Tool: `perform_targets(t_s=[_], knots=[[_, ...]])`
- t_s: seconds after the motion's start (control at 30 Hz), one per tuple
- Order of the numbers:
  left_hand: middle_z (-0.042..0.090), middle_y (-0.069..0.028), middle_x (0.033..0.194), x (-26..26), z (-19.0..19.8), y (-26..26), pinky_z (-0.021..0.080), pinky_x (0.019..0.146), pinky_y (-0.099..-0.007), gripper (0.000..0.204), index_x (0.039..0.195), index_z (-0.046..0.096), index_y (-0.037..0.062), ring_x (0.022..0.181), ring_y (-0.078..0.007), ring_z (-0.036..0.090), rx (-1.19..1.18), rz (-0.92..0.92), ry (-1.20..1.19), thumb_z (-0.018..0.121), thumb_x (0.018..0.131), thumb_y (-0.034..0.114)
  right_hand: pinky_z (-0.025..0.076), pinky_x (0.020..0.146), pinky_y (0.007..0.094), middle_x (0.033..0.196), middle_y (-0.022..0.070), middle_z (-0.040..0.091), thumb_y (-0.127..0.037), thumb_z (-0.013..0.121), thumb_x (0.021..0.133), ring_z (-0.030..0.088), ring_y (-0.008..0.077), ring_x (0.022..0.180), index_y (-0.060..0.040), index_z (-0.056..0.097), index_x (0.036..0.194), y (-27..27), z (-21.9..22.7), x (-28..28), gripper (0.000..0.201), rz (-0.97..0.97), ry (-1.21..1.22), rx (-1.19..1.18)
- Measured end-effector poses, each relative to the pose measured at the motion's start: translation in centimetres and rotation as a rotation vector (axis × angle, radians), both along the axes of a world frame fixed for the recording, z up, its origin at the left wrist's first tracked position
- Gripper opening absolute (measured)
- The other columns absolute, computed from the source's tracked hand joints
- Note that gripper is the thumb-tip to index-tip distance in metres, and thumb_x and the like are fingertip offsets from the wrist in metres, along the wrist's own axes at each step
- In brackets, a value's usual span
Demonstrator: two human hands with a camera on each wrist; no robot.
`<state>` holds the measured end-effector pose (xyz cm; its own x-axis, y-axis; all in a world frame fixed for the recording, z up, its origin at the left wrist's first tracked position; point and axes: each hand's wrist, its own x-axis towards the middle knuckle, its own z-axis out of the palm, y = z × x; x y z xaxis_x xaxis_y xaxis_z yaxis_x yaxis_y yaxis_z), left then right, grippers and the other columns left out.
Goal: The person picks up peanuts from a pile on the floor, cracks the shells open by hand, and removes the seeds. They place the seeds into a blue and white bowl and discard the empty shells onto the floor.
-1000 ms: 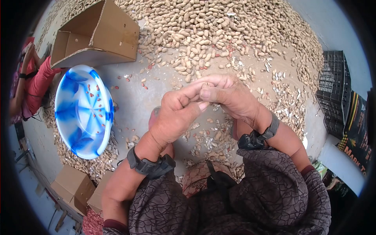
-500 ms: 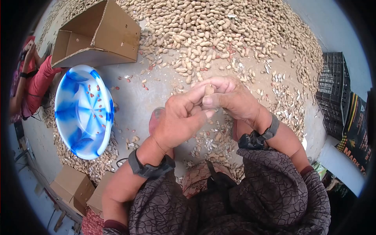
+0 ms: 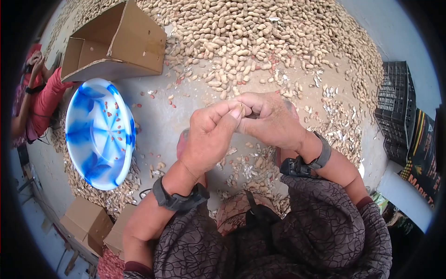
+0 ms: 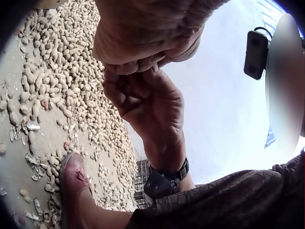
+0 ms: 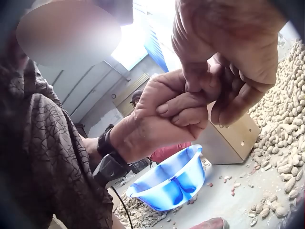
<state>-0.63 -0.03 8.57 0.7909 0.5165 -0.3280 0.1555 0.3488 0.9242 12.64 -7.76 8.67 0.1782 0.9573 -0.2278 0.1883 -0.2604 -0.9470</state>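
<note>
Over the knees, both hands meet at the fingertips around a peanut (image 3: pixel 242 109), of which only a sliver shows. My left hand (image 3: pixel 209 135) presses its thumb on it against the bent index finger. From the other side my right hand (image 3: pixel 274 118) pinches it, thumb below and index finger curled above. Seen from the left wrist, the right hand (image 4: pixel 155 105) has its fingers bent in against the left. In the right wrist view the left hand (image 5: pixel 162 109) has its fingers folded; the peanut is hidden there.
A blue and white basin (image 3: pixel 76 135) with several red kernels stands at the left, below an open cardboard box (image 3: pixel 139 42). Beyond the hands spreads a large heap of peanuts (image 3: pixel 260 28). Empty shells (image 3: pixel 251 169) litter the floor between the feet. A black crate (image 3: pixel 395 107) stands right; another person (image 3: pixel 46 97) sits left.
Half a second ago the peanut stood exposed in the right hand's pinch. Since then the left thumb has moved up and over it, covering most of it. The basin and box stay put.
</note>
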Motion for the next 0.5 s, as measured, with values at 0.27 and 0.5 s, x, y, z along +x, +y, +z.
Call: perform_targets(t_s=[0.27,0.5], knots=[[0.051,0.0013,0.072,1.4,0.1,0.2,0.034,0.051,-0.0156,0.018,0.100,0.051,0.0017,0.058,-0.0024,0.042,0.250,0.090,-0.023,0.040,0.091,0.012,0.038,0.047,0.0178,0.062,-0.0006,0.053,-0.030,0.065,0.076,0.048,0.0036,0.057,-0.0022,0.058,0.074,1.0,0.5,1.9,0.028,-0.119,0.498,-0.119],[0.052,-0.0005,0.070,2.7,0.1,1.3,0.037,0.051,-0.0187,0.015,0.093,0.050,0.0010,0.059,-0.0033,0.045,0.380,0.162,-0.098,0.039,0.089,0.010,0.032,0.038,0.0137,0.060,-0.0011,0.052,-0.025,0.062,0.079,0.043,0.0012,0.047,-0.0032,0.057,0.071,2.4,0.7,2.3,0.024,-0.180,0.606,-0.105]])
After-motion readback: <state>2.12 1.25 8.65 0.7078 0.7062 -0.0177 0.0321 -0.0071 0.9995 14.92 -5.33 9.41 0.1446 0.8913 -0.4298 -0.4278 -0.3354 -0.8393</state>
